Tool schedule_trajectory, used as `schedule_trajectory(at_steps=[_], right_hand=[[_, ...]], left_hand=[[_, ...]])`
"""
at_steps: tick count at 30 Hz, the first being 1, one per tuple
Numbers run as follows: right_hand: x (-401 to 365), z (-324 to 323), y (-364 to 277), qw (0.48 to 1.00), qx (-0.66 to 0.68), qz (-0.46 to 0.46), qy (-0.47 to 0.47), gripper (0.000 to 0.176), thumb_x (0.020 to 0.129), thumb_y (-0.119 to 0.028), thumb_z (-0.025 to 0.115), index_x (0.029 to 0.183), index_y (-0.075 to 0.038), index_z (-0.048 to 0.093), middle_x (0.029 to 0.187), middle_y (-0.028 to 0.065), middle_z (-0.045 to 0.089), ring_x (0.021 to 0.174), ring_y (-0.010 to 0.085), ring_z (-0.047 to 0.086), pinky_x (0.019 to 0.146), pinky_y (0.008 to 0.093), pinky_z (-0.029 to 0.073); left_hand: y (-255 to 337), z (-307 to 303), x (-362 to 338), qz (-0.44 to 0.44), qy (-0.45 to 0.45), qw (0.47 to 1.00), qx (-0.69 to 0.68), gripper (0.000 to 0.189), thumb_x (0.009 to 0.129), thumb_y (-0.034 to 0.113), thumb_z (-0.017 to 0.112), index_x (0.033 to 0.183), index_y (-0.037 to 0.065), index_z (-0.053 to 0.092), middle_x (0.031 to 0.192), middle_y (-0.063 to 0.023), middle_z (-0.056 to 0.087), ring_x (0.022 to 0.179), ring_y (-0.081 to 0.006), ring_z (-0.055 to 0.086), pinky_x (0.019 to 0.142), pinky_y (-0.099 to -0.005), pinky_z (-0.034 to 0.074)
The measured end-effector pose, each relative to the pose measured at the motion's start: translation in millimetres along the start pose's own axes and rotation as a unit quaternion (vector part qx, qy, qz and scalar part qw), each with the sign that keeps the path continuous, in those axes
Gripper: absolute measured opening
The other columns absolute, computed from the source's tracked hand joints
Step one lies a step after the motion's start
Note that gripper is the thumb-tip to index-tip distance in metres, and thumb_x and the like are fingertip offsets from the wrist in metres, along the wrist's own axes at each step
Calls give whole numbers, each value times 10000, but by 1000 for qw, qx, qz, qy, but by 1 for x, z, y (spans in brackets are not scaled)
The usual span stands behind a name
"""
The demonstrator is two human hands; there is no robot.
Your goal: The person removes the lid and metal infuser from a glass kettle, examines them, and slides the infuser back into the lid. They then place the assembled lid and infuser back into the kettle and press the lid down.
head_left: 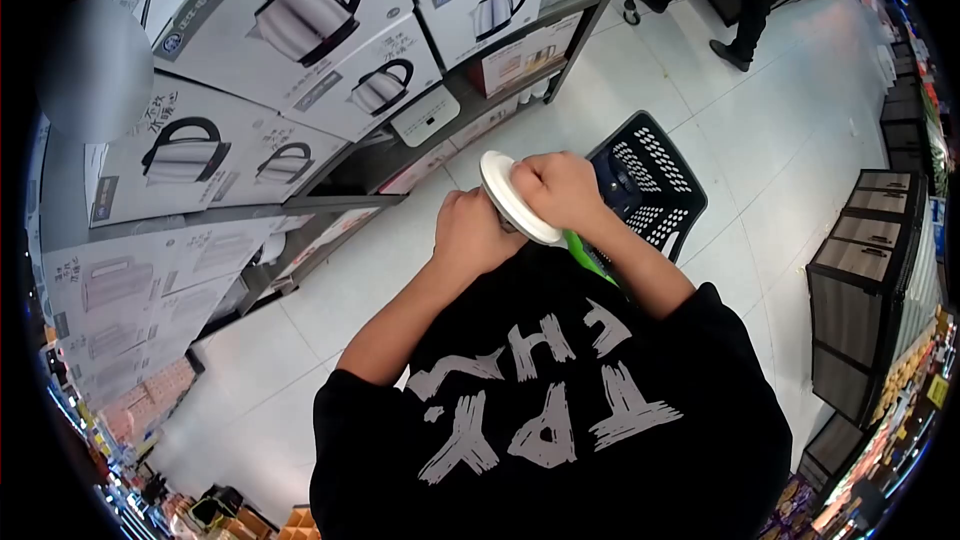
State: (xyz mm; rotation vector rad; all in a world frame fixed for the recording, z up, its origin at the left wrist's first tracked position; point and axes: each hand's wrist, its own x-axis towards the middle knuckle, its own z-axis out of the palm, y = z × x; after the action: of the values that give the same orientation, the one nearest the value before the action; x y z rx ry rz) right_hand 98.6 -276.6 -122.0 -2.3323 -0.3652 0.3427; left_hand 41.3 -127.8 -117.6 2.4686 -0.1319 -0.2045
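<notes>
White disc (507, 198) is up in front of the black shirt (560, 385), tilted, with both hands on it — right hand (563, 190) clamped on its upper side, left hand (470, 232) curled in against the other side, though I can't tell what those fingers are closed on. Just past the right hand there's a dark basket (686, 176) with holes in its walls, plus a bit of green (580, 252) peeking out by the right forearm. Kettle boxes (290, 25) are stacked off to the left — and top right there's someone (752, 10) in red and black
</notes>
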Motion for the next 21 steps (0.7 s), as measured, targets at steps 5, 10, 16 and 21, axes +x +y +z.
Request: schedule_trajectory(at_steps=[5,10,16,21], right_hand=[[-2,-25,-23,998,56,-3,4,470,809,-456,603,661,-12,645,561,170,579,572,360,601,577,432,478],[2,-34,-9,925,244,-214,195,331,858,-330,658,967,-21,608,917,45,582,685,124,493,641,254,417],[-13,-39,-29,875,482,45,-18,275,895,-231,655,1021,13,637,796,6,641,645,50,538,565,198,401],[-21,-44,-38,838,540,73,-33,269,903,-203,650,1038,29,643,762,10,650,585,37,537,497,185,395]], left_hand=[[-6,-11,6,17,8,990,-137,489,616,313,803,1000,44,665,886,-155,693,853,-339,670,777,-375,533],[-32,-1,4,100,98,929,-343,686,637,168,856,1237,47,548,1212,-113,607,1108,-226,592,946,-351,472],[-53,16,8,0,53,813,-579,761,640,206,865,1289,42,502,1236,-115,593,1121,-223,585,940,-351,482],[-36,-1,2,4,70,859,-508,728,647,206,855,1269,45,514,1227,-120,596,1113,-227,590,933,-350,480]])
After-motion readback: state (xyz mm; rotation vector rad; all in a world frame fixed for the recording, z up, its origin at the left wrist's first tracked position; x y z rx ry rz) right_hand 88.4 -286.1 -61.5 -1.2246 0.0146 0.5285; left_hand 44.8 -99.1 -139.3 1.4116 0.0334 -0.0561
